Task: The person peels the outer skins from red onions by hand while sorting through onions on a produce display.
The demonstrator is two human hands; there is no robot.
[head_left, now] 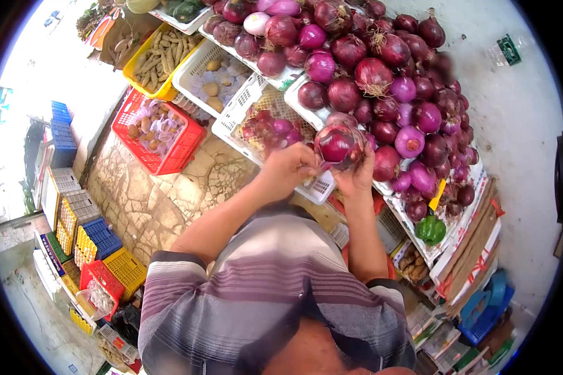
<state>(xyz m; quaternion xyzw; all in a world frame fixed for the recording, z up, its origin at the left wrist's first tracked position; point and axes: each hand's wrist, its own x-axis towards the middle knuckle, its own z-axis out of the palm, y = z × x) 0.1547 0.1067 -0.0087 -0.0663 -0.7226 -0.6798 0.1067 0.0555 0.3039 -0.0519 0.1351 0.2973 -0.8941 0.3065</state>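
Note:
A red onion point(336, 146) with its dry skin partly off is held up in front of my body. My right hand point(355, 174) is wrapped round it from below and from the right side. My left hand point(292, 167) is at its left, fingers pinched together at the onion's lower edge, where a bit of purple skin shows. Behind both hands lies a large pile of red onions point(374, 76). Under and beyond my left hand is a white basket point(233, 124) with onions and loose skins in it.
A red crate point(192, 145) of netted produce stands at the left, near a yellow crate point(131, 70) and a white crate point(182, 79). A green pepper point(430, 230) lies at the pile's lower edge. Stacked crates point(124, 272) stand at the lower left.

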